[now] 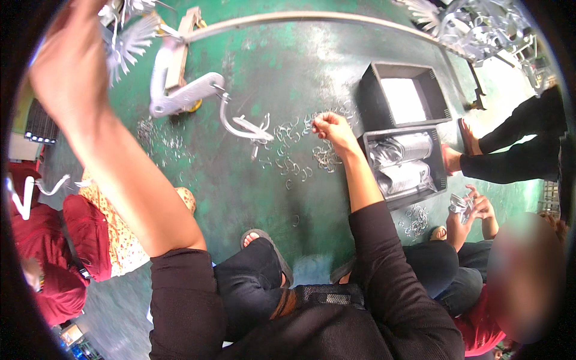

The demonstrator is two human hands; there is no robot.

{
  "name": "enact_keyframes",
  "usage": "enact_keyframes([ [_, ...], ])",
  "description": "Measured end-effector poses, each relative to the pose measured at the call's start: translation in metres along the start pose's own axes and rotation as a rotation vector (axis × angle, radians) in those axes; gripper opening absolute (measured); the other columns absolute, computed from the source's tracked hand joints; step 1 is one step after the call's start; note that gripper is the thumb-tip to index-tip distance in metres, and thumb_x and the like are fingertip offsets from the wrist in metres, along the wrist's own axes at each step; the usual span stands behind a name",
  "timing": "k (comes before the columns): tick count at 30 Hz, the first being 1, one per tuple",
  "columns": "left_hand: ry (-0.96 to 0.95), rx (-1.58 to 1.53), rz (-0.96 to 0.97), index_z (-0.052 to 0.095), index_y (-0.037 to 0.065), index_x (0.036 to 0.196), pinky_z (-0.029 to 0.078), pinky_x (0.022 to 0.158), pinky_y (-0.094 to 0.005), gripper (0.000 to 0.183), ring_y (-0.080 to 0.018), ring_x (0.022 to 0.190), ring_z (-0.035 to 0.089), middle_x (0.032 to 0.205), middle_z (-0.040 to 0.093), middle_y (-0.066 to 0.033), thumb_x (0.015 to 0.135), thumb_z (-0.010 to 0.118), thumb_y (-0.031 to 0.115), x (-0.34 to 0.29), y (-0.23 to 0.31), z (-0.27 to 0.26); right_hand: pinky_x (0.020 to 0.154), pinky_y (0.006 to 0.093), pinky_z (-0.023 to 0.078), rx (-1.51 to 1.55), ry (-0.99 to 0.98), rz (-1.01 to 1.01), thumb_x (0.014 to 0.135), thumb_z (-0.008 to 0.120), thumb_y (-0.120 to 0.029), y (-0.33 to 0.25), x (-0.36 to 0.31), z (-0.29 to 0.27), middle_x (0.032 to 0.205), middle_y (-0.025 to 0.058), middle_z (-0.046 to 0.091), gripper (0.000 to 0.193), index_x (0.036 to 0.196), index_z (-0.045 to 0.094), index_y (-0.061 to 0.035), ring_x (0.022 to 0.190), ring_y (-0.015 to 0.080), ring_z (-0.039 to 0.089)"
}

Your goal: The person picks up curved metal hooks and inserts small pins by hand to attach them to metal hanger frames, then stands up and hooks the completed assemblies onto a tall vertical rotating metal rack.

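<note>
2 grey bundles (408, 176) lay in a crate (441, 171), rings (326, 157) loose outside; the right hand (333, 129) pressed its fingertips together; the left hand's (71, 75) I couldn't tell

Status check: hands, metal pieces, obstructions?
Left hand raised; right hand by scattered metal pieces. Both grips unclear. Filled black crate beside right forearm.

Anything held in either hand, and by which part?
Cannot tell: the right hand is curled near small metal pieces; the left hand is blurred beside silver fan-like blades.
</note>
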State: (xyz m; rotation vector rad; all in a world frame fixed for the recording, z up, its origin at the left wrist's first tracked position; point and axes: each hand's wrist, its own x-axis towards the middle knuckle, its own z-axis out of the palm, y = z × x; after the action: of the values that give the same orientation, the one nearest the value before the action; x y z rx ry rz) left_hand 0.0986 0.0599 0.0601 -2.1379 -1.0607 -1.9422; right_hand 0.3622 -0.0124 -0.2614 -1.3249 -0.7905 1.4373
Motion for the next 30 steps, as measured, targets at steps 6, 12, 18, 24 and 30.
enact_keyframes([
  [6, -0.156, -0.382, -0.075, 0.058, -0.001, 0.115, 0.047, 0.086, -0.0304, 0.031, -0.018, 0.1, 0.058, 0.107, 0.062, -0.0113, 0.085, 0.058, 0.007, 0.043, 0.058, 0.028, 0.06, 0.0242, 0.048, 0.144, -0.077, -0.381, 0.081, 0.064, -0.006, -0.204, -0.068, 0.031, 0.081, 0.0074, 0.063, 0.018, 0.096, 0.055, -0.0005, 0.071, 0.0141, 0.062],
  [12, -0.162, -0.5, -0.169, 0.063, 0.004, 0.109, 0.052, 0.08, -0.0266, 0.036, -0.0143, 0.097, 0.055, 0.11, 0.059, -0.0088, 0.075, 0.064, -0.008, 0.077, 0.093, 0.039, 0.057, 0.0225, 0.047, 0.157, -0.175, -0.567, 0.079, 0.067, -0.004, -0.354, -0.148, 0.066, 0.082, 0.0081, 0.064, 0.027, 0.101, 0.051, 0.0006, 0.069, 0.0148, 0.063],
  [18, -0.149, -0.417, -0.135, 0.064, 0.007, 0.108, 0.052, 0.077, -0.0271, 0.038, -0.0172, 0.092, 0.058, 0.106, 0.06, -0.0097, 0.073, 0.065, -0.007, 0.14, 0.145, 0.021, 0.061, 0.022, 0.048, -0.001, -0.279, -0.689, 0.08, 0.064, 0.0, -0.486, -0.219, 0.115, 0.081, 0.0077, 0.063, 0.025, 0.1, 0.05, 0.001, 0.069, 0.0113, 0.06],
  [24, -0.117, -0.136, -0.072, 0.065, 0.012, 0.108, 0.051, 0.077, -0.0321, 0.043, -0.0236, 0.093, 0.06, 0.105, 0.062, -0.0093, 0.069, 0.066, -0.006, 0.212, 0.191, -0.004, 0.061, 0.0216, 0.05, -0.285, -0.289, -0.77, 0.08, 0.063, 0.002, -0.578, -0.249, 0.164, 0.078, 0.008, 0.063, 0.024, 0.099, 0.049, 0.0022, 0.068, 0.0109, 0.061],
  [30, -0.125, -0.147, -0.112, 0.063, 0.011, 0.111, 0.05, 0.082, -0.0346, 0.051, -0.0271, 0.098, 0.058, 0.107, 0.061, -0.0103, 0.063, 0.064, -0.006, 0.275, 0.229, -0.019, 0.064, 0.0226, 0.052, -0.27, -0.224, -0.752, 0.079, 0.064, 0.003, -0.648, -0.274, 0.192, 0.079, 0.0079, 0.062, 0.021, 0.093, 0.048, 0.002, 0.071, 0.0115, 0.062],
])
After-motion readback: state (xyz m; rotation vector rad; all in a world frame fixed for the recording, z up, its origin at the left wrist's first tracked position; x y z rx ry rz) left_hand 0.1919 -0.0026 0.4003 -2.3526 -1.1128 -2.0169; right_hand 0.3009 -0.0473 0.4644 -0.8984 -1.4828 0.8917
